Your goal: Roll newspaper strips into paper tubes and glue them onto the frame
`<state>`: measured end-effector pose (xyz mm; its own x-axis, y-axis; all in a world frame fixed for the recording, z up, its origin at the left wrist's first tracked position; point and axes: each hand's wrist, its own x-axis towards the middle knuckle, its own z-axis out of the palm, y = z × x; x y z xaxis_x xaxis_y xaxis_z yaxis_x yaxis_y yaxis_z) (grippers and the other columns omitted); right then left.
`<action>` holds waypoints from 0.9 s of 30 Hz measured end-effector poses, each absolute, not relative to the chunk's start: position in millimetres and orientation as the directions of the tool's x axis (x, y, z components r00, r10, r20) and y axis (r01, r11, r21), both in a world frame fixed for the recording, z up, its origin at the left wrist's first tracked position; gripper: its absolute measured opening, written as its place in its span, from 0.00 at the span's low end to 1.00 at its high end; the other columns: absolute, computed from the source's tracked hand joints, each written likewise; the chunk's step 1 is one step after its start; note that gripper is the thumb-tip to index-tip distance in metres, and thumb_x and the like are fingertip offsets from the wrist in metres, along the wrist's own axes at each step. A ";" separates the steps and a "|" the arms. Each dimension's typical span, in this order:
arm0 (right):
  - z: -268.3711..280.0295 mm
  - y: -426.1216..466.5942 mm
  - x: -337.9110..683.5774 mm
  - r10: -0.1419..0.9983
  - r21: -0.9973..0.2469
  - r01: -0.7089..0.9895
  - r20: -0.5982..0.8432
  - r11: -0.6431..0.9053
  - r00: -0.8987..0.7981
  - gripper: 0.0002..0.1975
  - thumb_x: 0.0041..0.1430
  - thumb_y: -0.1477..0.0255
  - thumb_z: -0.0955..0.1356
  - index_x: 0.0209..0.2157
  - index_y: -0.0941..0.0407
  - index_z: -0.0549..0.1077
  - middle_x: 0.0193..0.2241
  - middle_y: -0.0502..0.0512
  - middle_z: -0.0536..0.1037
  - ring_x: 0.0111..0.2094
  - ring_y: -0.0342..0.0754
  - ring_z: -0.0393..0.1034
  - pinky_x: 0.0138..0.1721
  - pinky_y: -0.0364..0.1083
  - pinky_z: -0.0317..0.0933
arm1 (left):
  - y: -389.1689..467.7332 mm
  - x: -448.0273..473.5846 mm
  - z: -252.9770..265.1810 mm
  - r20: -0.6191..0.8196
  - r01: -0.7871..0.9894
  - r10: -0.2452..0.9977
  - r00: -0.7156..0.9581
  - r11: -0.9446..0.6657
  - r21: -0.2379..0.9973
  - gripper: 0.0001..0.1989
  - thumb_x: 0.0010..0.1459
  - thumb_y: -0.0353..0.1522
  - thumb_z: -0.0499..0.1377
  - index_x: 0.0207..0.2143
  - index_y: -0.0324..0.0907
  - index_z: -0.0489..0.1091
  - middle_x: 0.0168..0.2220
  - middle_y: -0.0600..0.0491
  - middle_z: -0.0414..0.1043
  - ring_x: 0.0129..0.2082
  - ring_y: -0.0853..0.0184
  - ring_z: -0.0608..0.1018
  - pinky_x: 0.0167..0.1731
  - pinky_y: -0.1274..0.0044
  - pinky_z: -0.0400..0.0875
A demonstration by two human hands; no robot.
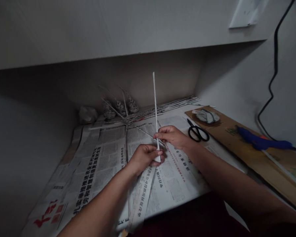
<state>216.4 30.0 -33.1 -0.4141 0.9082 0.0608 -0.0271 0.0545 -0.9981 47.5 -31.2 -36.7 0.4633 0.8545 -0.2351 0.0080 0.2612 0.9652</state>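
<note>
A thin white rolled-paper stick (155, 98) stands nearly upright between my hands. My left hand (145, 156) is closed on its wider lower end, thumb on top. Just above, the fingers of my right hand (171, 135) pinch the stick. From the lower end a printed newspaper strip (143, 197) trails down towards me. Behind my hands lie crossed paper sticks (126, 121), joined at a middle point; one of them runs to near my right fingers. Newspaper sheets (108, 148) cover the work surface.
Long thin sticks (172, 107) lie along the back beside small woven cones (120, 107) and a crumpled pale lump (88, 114). Black-handled scissors (198, 131) rest right. Cardboard (227, 131) bears a blue glue gun (259, 141). A dark cord (273, 75) hangs by the wall; an overhang (125, 39) juts above.
</note>
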 end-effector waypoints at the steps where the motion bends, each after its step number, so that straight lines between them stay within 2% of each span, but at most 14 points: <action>1: -32.1 28.9 215.9 0.916 -0.998 -0.031 0.066 0.058 -0.396 0.15 0.45 0.61 0.73 0.26 0.60 0.76 0.16 0.45 0.65 0.18 0.37 0.54 0.20 0.40 0.46 | -30.8 47.3 -37.6 -0.234 0.010 0.856 0.461 0.258 0.966 0.17 0.48 0.41 0.64 0.33 0.34 0.75 0.29 0.47 0.75 0.29 0.68 0.76 0.30 0.77 0.72; 6: -24.7 22.3 215.7 0.856 -0.998 0.045 0.022 0.052 -0.516 0.17 0.50 0.59 0.71 0.32 0.60 0.78 0.20 0.48 0.71 0.20 0.37 0.57 0.21 0.40 0.48 | -29.7 47.5 -39.9 -0.225 0.028 0.863 0.453 0.239 0.971 0.17 0.49 0.41 0.63 0.31 0.34 0.74 0.29 0.47 0.74 0.30 0.67 0.76 0.31 0.76 0.73; 9: -25.3 22.5 215.9 0.911 -0.997 0.032 0.052 0.072 -0.408 0.15 0.45 0.61 0.74 0.24 0.60 0.75 0.16 0.46 0.66 0.19 0.37 0.55 0.20 0.40 0.47 | -30.5 48.5 -39.5 -0.209 0.034 0.860 0.465 0.218 0.975 0.16 0.49 0.41 0.63 0.31 0.35 0.74 0.28 0.48 0.74 0.29 0.69 0.75 0.30 0.76 0.73; 11: -27.0 23.9 216.9 0.929 -0.998 0.002 0.063 0.069 -0.365 0.15 0.45 0.61 0.73 0.23 0.60 0.74 0.15 0.45 0.65 0.18 0.36 0.54 0.19 0.39 0.47 | -31.3 49.0 -38.7 -0.202 0.031 0.861 0.467 0.213 0.977 0.16 0.50 0.41 0.63 0.31 0.35 0.74 0.28 0.49 0.73 0.29 0.70 0.74 0.30 0.77 0.73; 14: -29.7 26.2 219.8 0.872 -1.000 -0.012 0.020 0.016 -0.489 0.17 0.50 0.59 0.70 0.33 0.59 0.77 0.21 0.49 0.71 0.20 0.37 0.58 0.20 0.39 0.49 | -32.0 49.1 -37.4 -0.207 0.021 0.869 0.449 0.221 0.975 0.16 0.49 0.41 0.63 0.32 0.36 0.74 0.29 0.48 0.74 0.30 0.68 0.75 0.30 0.76 0.73; 16: -31.6 27.1 220.7 0.843 -0.999 -0.027 -0.005 -0.023 -0.538 0.17 0.50 0.60 0.71 0.36 0.59 0.78 0.26 0.51 0.74 0.21 0.37 0.60 0.20 0.39 0.51 | -32.1 49.0 -37.0 -0.212 0.024 0.872 0.442 0.225 0.974 0.17 0.49 0.42 0.63 0.32 0.36 0.74 0.29 0.48 0.74 0.30 0.68 0.75 0.30 0.76 0.73; 20: -33.7 27.1 217.7 0.909 -0.993 -0.119 0.031 -0.020 -0.415 0.12 0.44 0.64 0.75 0.28 0.58 0.77 0.28 0.52 0.75 0.25 0.39 0.63 0.24 0.40 0.55 | -31.8 48.8 -37.7 -0.212 0.040 0.860 0.465 0.219 0.975 0.17 0.49 0.41 0.63 0.32 0.35 0.75 0.29 0.48 0.75 0.29 0.69 0.75 0.30 0.77 0.72; 24: -31.2 26.3 215.9 0.894 -0.985 -0.167 0.032 -0.048 -0.446 0.13 0.50 0.62 0.72 0.33 0.57 0.78 0.38 0.55 0.77 0.36 0.44 0.68 0.33 0.42 0.60 | -31.9 49.2 -38.7 -0.199 0.032 0.858 0.473 0.210 0.977 0.16 0.50 0.41 0.62 0.32 0.36 0.75 0.29 0.48 0.74 0.30 0.69 0.75 0.30 0.76 0.73; 27: -30.4 27.1 216.6 0.910 -0.980 -0.191 0.032 -0.053 -0.413 0.11 0.47 0.64 0.73 0.31 0.57 0.79 0.35 0.54 0.77 0.36 0.44 0.68 0.33 0.42 0.60 | -32.7 50.1 -39.3 -0.211 0.044 0.854 0.475 0.216 0.975 0.15 0.50 0.41 0.62 0.32 0.36 0.75 0.29 0.48 0.75 0.29 0.70 0.75 0.30 0.77 0.72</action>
